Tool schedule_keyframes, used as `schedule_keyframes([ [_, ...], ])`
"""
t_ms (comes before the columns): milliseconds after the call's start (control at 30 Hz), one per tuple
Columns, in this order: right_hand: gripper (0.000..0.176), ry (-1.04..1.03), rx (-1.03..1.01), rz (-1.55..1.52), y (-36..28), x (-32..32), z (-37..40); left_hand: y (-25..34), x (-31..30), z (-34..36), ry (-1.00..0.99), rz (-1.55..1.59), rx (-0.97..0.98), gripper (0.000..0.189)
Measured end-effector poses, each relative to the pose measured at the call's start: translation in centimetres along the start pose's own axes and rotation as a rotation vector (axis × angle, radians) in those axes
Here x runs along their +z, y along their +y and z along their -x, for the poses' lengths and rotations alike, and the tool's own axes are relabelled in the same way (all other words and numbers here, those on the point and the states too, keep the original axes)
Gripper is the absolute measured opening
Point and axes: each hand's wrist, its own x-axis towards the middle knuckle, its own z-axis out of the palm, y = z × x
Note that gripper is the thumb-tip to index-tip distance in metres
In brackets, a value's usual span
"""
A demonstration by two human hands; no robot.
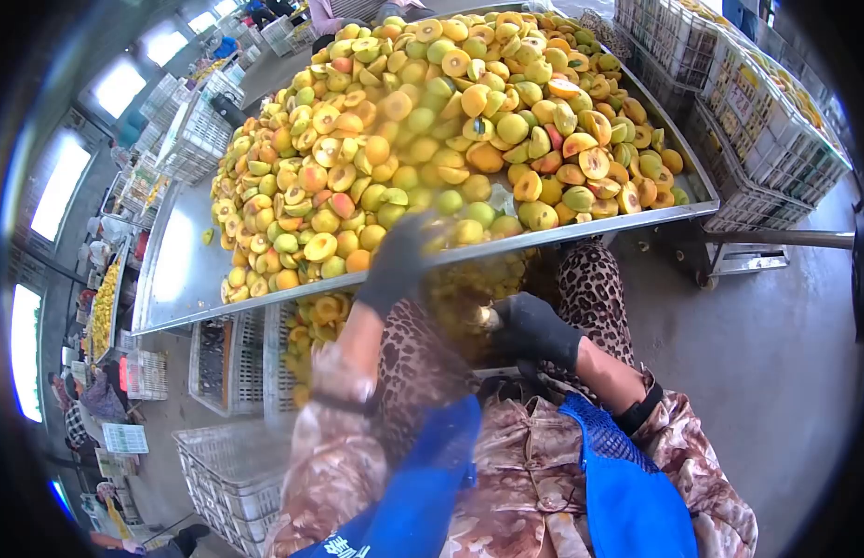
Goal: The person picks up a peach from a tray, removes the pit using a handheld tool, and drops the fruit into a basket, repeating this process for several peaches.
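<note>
Both hands wear dark grey gloves. My left hand (399, 263) is at the near rim of the metal table (506, 240), close to the heaped fruit; motion smears its fingers. Lower down, between my knees, my right hand (534, 330) is closed, with a small pale piece (489, 319) showing at its fingertips. What that piece is I cannot make out. A big pile of yellow, green and reddish peaches (339, 177), many cut in half with brown centres, covers most of the table. More peach halves (318, 321) lie in a crate below the table edge.
White plastic crates (237, 479) stand on the floor at left. Stacked crates (762, 116) of fruit rise at right, above a wheeled metal frame (744, 265). Other people (102, 395) sit by further crates and a fruit-covered table (106, 307) at far left.
</note>
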Motion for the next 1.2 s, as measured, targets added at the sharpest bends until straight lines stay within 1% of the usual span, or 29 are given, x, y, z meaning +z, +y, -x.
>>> schedule_keyframes([
  [100,0.016,0.040,0.008,0.169,1.2,-0.7,1.5,-3.6,1.9,-2.4,-0.143,0.141,-0.053,0.040],
  [133,0.013,0.078,0.096,-0.115,1.1,-1.2,1.8,-4.0,2.2,-2.8,-0.101,0.077,-0.015,0.035],
  [200,0.008,0.146,0.274,-0.712,0.4,-1.3,3.0,-4.8,2.8,-2.6,-0.027,0.185,-0.037,0.034],
  [233,0.006,0.182,0.261,-0.732,-0.2,-1.6,3.2,-5.2,2.9,-2.4,0.007,0.235,-0.050,0.033],
  [267,0.004,0.215,0.246,-0.752,-1.2,-2.3,3.1,-6.0,3.1,-2.2,0.098,0.280,-0.019,0.028],
  [300,0.003,0.246,0.227,-0.770,-2.2,-2.9,3.0,-6.4,3.4,-1.6,0.185,0.627,-0.155,0.027],
  [333,0.005,0.284,0.169,-0.824,-3.2,-3.0,2.8,-5.2,2.7,-1.0,0.274,0.970,-0.291,0.026],
  [367,0.007,0.235,0.181,-0.808,-3.3,-2.8,2.4,-3.8,1.8,-0.4,0.365,1.312,-0.431,0.025],
  [400,0.011,0.181,0.194,-0.792,-3.3,-2.5,2.0,-2.0,1.0,0.3,0.345,1.349,-0.378,0.025],
  [433,0.014,0.125,0.210,-0.777,-3.3,-2.0,1.5,-0.7,1.2,0.3,0.323,1.113,-0.290,0.026],
  [467,0.011,0.188,0.154,-0.638,-3.3,-1.1,0.5,0.7,1.9,0.5,0.293,0.880,-0.208,0.026],
  [567,0.009,0.182,0.258,-0.937,-1.4,-0.4,-2.7,2.9,4.4,2.1,0.171,0.792,-0.289,0.031],
  [600,0.008,0.285,0.243,-1.009,-0.9,-0.8,-2.9,2.5,5.1,2.3,0.227,0.691,-0.220,0.032],
  [667,0.008,0.487,0.227,-1.150,0.7,-1.6,-2.8,3.5,3.7,2.8,0.172,0.912,-0.344,0.033],
  [700,0.008,0.570,0.210,-1.146,2.6,-1.7,-2.7,4.1,3.0,3.0,0.154,1.019,-0.412,0.034],
  [733,0.007,0.589,0.338,-1.118,2.5,-3.3,-1.8,4.4,2.3,2.9,0.059,1.021,-0.385,0.033],
  [767,0.009,0.604,0.307,-1.148,3.5,-4.0,-1.2,4.2,2.4,2.7,-0.035,1.022,-0.353,0.033],
  [800,0.007,0.595,0.313,-1.179,4.6,-4.8,-0.3,4.1,3.3,2.5,-0.114,1.064,-0.489,0.031],
  [833,0.009,0.585,0.319,-1.210,5.3,-5.3,0.5,4.3,4.8,2.1,-0.162,0.989,-0.391,0.031],
  [900,0.011,0.633,0.276,-1.361,4.1,-5.9,1.4,4.2,8.2,0.9,-0.256,0.842,-0.184,0.031],
  [933,0.013,0.661,0.251,-1.429,3.7,-6.3,2.0,2.2,11.8,1.4,-0.311,0.731,-0.122,0.032],
  [967,0.013,0.665,0.240,-1.405,3.9,-6.7,2.6,0.2,15.4,1.8,-0.358,0.620,-0.055,0.033],
  [1000,0.014,0.666,0.227,-1.382,4.0,-6.9,3.3,0.6,18.1,1.2,-0.441,0.654,-0.179,0.034],
  [1033,0.014,0.663,0.216,-1.359,4.3,-7.0,3.8,1.4,19.5,0.3,-0.558,0.588,-0.210,0.034],
  [1067,0.014,0.661,0.275,-1.298,5.3,-7.4,4.7,2.1,21.0,-0.6,-0.677,0.516,-0.232,0.034],
  [1100,0.017,0.672,0.265,-1.270,6.0,-7.9,5.9,2.5,22.5,-1.3,-0.748,0.456,-0.241,0.033],
  [1167,0.022,0.678,0.239,-1.217,6.6,-9.2,8.2,3.2,25.1,-1.6,-0.797,0.370,-0.245,0.031],
  [1200,0.022,0.717,0.251,-1.247,6.9,-9.7,9.5,3.5,26.2,-1.4,-0.802,0.337,-0.248,0.030],
])
